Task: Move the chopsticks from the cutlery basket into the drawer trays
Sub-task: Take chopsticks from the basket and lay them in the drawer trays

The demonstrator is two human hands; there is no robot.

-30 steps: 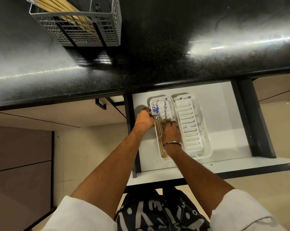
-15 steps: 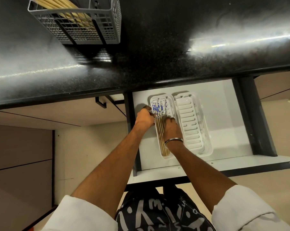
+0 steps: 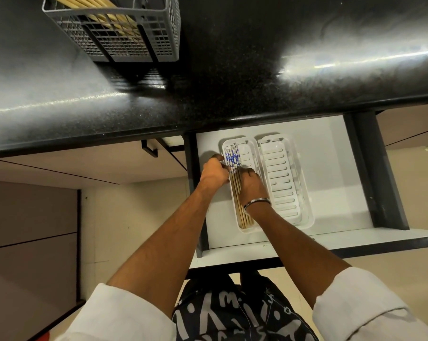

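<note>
— Squaring up, then: the left hand point(image 3: 214, 172) and right hand point(image 3: 251, 185) have closed in on the chopsticks point(image 3: 237, 193) since a second ago?

— Yes. Both sets of fingers curl against the bundle, though whether they grip or merely press, I cannot tell. It lies along the left tray's point(image 3: 247, 228) left wall, in the drawer point(image 3: 331, 168).

— So this batch is placed?

— Likely; the right tray point(image 3: 279, 178) holds none, and more wait in the cutlery basket point(image 3: 124, 38) by the counter's point(image 3: 257, 70) far-left corner.

A glossy black speckled stone worktop point(image 3: 232, 70) carries a grey plastic mesh cutlery basket point(image 3: 124, 38) at its far left. Below its near edge, an open white drawer point(image 3: 331, 168) holds two white ribbed plastic trays point(image 3: 281, 183) side by side, towards its left side.
</note>
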